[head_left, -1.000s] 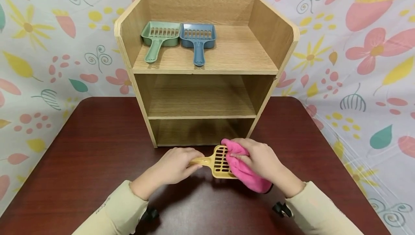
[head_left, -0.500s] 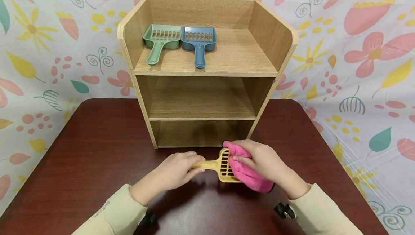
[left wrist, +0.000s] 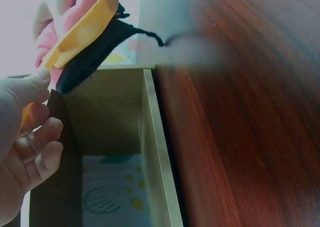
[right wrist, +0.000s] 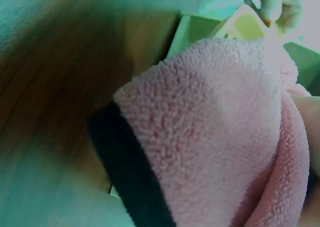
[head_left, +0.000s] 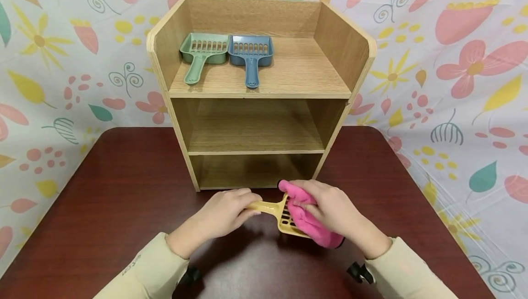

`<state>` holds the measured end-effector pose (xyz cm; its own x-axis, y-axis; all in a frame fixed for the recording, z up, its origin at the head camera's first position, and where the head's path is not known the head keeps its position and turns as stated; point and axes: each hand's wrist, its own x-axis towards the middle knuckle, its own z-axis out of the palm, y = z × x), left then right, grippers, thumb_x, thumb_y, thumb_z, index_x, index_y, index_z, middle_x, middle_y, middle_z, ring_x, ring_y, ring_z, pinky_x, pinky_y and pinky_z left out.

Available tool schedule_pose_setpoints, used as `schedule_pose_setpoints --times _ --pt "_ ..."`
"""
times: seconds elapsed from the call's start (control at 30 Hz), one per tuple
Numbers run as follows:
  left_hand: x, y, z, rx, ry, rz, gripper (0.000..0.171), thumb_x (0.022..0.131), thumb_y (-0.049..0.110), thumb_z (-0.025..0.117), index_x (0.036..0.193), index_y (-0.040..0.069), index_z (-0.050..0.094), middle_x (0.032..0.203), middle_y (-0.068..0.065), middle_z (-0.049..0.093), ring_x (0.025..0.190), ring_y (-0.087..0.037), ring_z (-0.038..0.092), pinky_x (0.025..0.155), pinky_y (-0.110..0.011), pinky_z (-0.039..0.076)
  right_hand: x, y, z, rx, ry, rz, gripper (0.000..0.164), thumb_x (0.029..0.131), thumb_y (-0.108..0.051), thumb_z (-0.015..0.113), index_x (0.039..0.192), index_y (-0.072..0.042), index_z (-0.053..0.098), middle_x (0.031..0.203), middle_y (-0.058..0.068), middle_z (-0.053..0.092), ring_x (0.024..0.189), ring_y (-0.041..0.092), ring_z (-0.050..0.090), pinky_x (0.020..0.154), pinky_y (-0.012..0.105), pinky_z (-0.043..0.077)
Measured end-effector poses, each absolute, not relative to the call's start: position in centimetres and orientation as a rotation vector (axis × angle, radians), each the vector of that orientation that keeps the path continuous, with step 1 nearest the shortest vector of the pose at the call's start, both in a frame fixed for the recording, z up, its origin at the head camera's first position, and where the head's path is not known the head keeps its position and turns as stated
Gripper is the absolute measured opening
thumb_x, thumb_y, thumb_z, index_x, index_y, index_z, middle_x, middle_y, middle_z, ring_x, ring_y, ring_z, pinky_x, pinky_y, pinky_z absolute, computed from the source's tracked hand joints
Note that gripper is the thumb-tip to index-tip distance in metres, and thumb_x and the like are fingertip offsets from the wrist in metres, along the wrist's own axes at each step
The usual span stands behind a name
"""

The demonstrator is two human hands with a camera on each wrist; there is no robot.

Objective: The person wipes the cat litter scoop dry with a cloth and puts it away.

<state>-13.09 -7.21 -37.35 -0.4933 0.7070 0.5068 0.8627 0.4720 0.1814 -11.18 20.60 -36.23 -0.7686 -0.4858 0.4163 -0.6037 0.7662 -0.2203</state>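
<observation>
In the head view my left hand (head_left: pixel 226 212) grips the handle of a yellow slotted litter scoop (head_left: pixel 284 218), held above the table in front of the shelf. My right hand (head_left: pixel 330 205) holds a pink cloth (head_left: pixel 307 218) against the scoop's head, covering much of its slots. Fluffy pile and a dark border show on the cloth (right wrist: pixel 210 117) in the right wrist view. From the left wrist, the scoop (left wrist: pixel 85 29) appears edge-on, with the pink cloth behind it and something dark below it. The far end of the scoop is hidden under the cloth.
A wooden shelf unit (head_left: pixel 260 95) stands on the dark red table (head_left: pixel 136 170) just beyond my hands. On its top level, at the left, lie a green litter scoop (head_left: pixel 202 53) and a blue litter scoop (head_left: pixel 250 56). A patterned curtain (head_left: pixel 453 106) hangs behind.
The scoop's head has shifted slightly right and down and is now tilted, with more of it covered by the cloth. Both hands keep their hold. The view has tipped a little.
</observation>
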Motion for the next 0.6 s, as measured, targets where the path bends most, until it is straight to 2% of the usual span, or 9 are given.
schedule_pose_setpoints --times 0.17,0.3,0.43,0.5,0.6 --pt "-13.6 -7.7 -37.9 -1.242 -2.276 -0.621 0.02 0.083 0.025 0.072 0.099 0.014 0.064 0.075 0.009 0.057 0.059 -0.003 0.047 0.053 -0.021 0.045 -11.4 21.3 -36.4 0.647 -2.626 0.671 0.043 0.078 -0.012 0.075 0.118 -0.019 0.063 0.102 -0.002 0.069 0.09 0.014 0.065 0.077 0.036 0.053" --pt "-13.9 -7.9 -38.4 -1.189 -2.196 -0.635 0.021 0.083 0.025 0.072 0.099 0.013 0.065 0.076 0.008 0.058 0.058 -0.004 0.048 0.052 -0.022 0.046 -11.6 21.3 -36.7 0.465 -2.557 0.891 0.037 0.079 -0.008 0.074 0.114 -0.018 0.065 0.101 0.0 0.07 0.088 0.011 0.063 0.076 0.025 0.051" --pt "-14.2 -7.8 -39.2 -1.139 -2.103 -0.68 0.022 0.09 0.029 0.064 0.099 0.009 0.065 0.075 0.005 0.058 0.057 -0.006 0.049 0.052 -0.022 0.046 -11.8 20.9 -36.9 0.241 -2.454 1.13 0.034 0.081 -0.008 0.073 0.113 -0.013 0.065 0.097 0.005 0.07 0.082 0.003 0.059 0.072 0.012 0.045" --pt "-14.3 -7.6 -39.7 -1.113 -2.061 -0.705 0.025 0.094 0.031 0.059 0.099 0.007 0.065 0.074 0.003 0.058 0.056 -0.007 0.048 0.052 -0.022 0.046 -11.8 20.5 -37.1 0.121 -2.384 1.287 0.035 0.082 -0.009 0.073 0.116 -0.011 0.064 0.098 0.004 0.068 0.081 0.0 0.058 0.072 0.01 0.045" --pt "-14.2 -7.3 -40.4 -1.062 -2.023 -0.76 0.029 0.096 0.032 0.054 0.098 0.006 0.065 0.075 0.001 0.059 0.056 -0.007 0.05 0.052 -0.021 0.045 -11.8 19.7 -37.7 -0.046 -2.236 1.512 0.036 0.083 -0.009 0.071 0.119 -0.008 0.062 0.096 -0.004 0.066 0.079 -0.001 0.059 0.07 0.012 0.049"
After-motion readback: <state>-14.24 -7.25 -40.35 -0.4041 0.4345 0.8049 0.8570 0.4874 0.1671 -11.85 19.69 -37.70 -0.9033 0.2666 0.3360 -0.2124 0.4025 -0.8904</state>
